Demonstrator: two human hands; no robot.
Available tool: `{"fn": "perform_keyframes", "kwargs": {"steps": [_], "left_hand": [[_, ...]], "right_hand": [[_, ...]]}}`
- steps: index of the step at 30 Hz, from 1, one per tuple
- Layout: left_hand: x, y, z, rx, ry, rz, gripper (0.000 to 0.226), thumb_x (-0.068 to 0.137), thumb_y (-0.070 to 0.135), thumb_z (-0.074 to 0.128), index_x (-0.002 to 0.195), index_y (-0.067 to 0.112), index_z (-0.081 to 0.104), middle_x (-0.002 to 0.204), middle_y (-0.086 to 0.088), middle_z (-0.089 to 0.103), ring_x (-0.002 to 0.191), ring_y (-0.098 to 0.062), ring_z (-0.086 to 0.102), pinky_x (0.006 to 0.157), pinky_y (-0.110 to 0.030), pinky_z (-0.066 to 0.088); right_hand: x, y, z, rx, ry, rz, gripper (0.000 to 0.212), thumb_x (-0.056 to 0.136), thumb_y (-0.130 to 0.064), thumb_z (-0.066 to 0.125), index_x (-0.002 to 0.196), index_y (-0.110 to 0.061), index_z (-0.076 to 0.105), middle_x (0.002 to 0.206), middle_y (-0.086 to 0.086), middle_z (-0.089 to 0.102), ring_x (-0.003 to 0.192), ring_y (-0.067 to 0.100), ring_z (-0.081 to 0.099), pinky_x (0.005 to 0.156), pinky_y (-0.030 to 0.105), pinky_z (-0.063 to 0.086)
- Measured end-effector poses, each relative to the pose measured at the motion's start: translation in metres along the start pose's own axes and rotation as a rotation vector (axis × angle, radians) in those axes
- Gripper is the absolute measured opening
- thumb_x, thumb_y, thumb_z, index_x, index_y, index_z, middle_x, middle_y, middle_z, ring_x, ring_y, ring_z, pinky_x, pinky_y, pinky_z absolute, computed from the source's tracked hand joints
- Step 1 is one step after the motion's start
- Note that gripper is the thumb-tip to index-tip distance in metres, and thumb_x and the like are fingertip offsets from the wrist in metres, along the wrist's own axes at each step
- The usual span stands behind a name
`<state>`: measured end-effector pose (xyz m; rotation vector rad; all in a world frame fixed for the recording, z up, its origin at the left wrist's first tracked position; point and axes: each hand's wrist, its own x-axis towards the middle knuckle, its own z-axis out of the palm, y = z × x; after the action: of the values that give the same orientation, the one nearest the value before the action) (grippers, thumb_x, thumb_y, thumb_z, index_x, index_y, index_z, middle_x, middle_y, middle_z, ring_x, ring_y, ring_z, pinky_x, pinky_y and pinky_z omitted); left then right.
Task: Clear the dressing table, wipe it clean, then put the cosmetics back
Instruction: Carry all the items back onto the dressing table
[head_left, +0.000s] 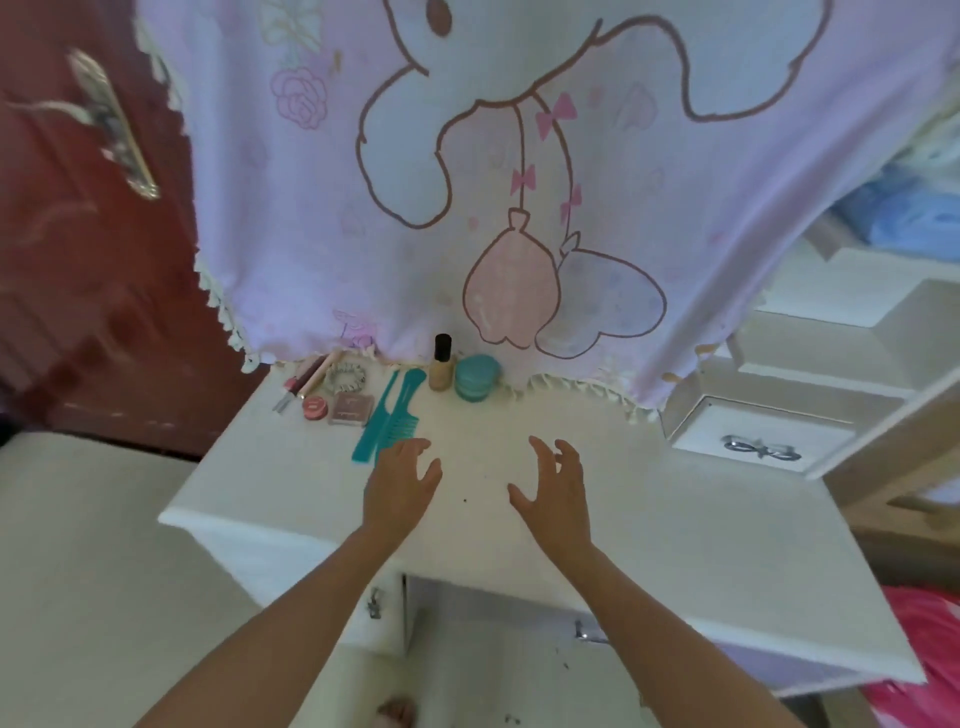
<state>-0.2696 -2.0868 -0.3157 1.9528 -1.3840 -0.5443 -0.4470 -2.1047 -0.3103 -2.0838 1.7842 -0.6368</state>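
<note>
**Dressing counter, cosmetics along the back edge — hazards and condition**

Hands: left hand (402, 480) and right hand (553, 493) hover over the bare middle of the counter (675, 545), well apart from each other, fingers spread, holding nothing.

Hazards, as judged from this layout:
- The foundation bottle (442, 364) stands upright and narrow, just beside the round teal jar (477, 378). A reach for either could knock the bottle over, and it may roll.
- The two teal combs (387, 415) lie side by side, their near ends close to the left hand. A sweep of that hand could push them into the small items behind.
- The small pieces sit near the counter's left edge, so a careless gather could send them to the floor.
- The hanging pink cloth (519, 182) drapes down to the back of the counter, its fringe touching the surface behind the jar. Fingers could catch it when lifting.

Condition of items: all grouped at the back left. The slim tubes (306, 379) lie slanted at the far left, with a pale hair tie (347, 378) beside them. In front are a round pink compact (315, 407) and a square brownish compact (351, 409). All lids look closed. The counter is white, with a few dark specks near the hands. The view is soft, so labels are unreadable.
</note>
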Motion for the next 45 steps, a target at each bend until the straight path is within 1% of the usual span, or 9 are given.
{"fn": "perform_keyframes", "kwargs": {"steps": [5,8,11,15,20,26,30,34,45], "left_hand": [[-0.102,-0.019,-0.036,0.088,0.046,-0.067,0.035,0.094,0.027,0.047,0.125,0.012,0.053,0.130,-0.005,0.054,0.122,-0.020,0.042,0.100,-0.029,0.036],[-0.137,-0.032,-0.073,0.126,0.148,-0.100,0.035,0.093,0.025,0.050,0.124,0.009,0.056,0.127,-0.007,0.057,0.125,-0.022,0.041,0.102,-0.030,0.033],[-0.174,-0.053,-0.124,0.136,0.257,-0.172,0.035,0.092,0.020,0.052,0.123,0.005,0.056,0.125,-0.009,0.058,0.124,-0.025,0.041,0.102,-0.033,0.034],[-0.244,-0.095,-0.201,0.181,0.427,-0.330,0.038,0.093,0.025,0.049,0.128,0.008,0.052,0.131,-0.006,0.054,0.129,-0.023,0.035,0.105,-0.034,0.033],[-0.367,-0.140,-0.302,0.282,0.654,-0.550,0.040,0.095,0.029,0.044,0.132,0.012,0.047,0.136,-0.005,0.049,0.131,-0.023,0.031,0.105,-0.034,0.029],[-0.535,-0.186,-0.390,0.294,0.888,-0.820,0.039,0.093,0.029,0.047,0.128,0.012,0.052,0.132,-0.007,0.053,0.128,-0.025,0.035,0.104,-0.038,0.033],[-0.640,-0.207,-0.448,0.335,1.004,-0.887,0.035,0.092,0.028,0.044,0.120,0.010,0.057,0.126,-0.009,0.057,0.122,-0.027,0.039,0.097,-0.038,0.037],[-0.711,-0.216,-0.503,0.372,1.116,-0.884,0.040,0.095,0.026,0.043,0.131,0.010,0.047,0.135,-0.009,0.049,0.130,-0.024,0.032,0.102,-0.036,0.031],[-0.762,-0.248,-0.568,0.415,1.162,-0.804,0.041,0.096,0.027,0.043,0.134,0.013,0.043,0.139,-0.004,0.046,0.133,-0.019,0.028,0.105,-0.032,0.030]], "right_hand": [[-0.074,-0.014,-0.014,-0.074,-0.103,-0.116,0.059,0.085,-0.031,0.060,0.137,-0.017,0.036,0.143,0.016,0.030,0.129,0.031,0.033,0.102,0.038,0.033],[-0.096,-0.043,-0.010,-0.092,-0.042,-0.298,0.052,0.069,-0.036,0.063,0.116,-0.017,0.050,0.109,0.016,0.062,0.096,0.033,0.062,0.072,0.039,0.053],[-0.112,-0.092,-0.001,-0.112,-0.114,-0.448,0.044,0.068,-0.044,0.048,0.103,-0.019,0.055,0.091,0.011,0.067,0.077,0.026,0.067,0.056,0.032,0.054],[-0.157,-0.177,0.020,-0.040,-0.184,-0.692,0.047,0.061,-0.025,0.082,0.102,-0.009,0.063,0.097,0.019,0.065,0.085,0.036,0.064,0.063,0.042,0.054],[-0.246,-0.293,0.047,0.107,-0.290,-0.968,0.042,0.074,-0.016,0.072,0.112,-0.002,0.061,0.111,0.022,0.059,0.106,0.040,0.054,0.086,0.045,0.045],[-0.391,-0.409,0.074,0.168,-0.439,-1.287,0.045,0.090,-0.030,0.054,0.131,-0.012,0.047,0.139,0.013,0.038,0.132,0.028,0.031,0.105,0.036,0.028],[-0.492,-0.481,0.081,0.226,-0.429,-1.423,0.043,0.091,-0.034,0.051,0.129,-0.014,0.047,0.138,0.009,0.039,0.131,0.025,0.031,0.104,0.035,0.028],[-0.572,-0.541,0.076,0.298,-0.365,-1.550,0.043,0.090,-0.031,0.053,0.129,-0.013,0.047,0.138,0.011,0.039,0.130,0.027,0.033,0.102,0.038,0.031],[-0.652,-0.625,0.090,0.279,-0.374,-1.705,0.042,0.092,-0.031,0.050,0.130,-0.014,0.045,0.140,0.009,0.036,0.132,0.023,0.030,0.104,0.033,0.028]]}}
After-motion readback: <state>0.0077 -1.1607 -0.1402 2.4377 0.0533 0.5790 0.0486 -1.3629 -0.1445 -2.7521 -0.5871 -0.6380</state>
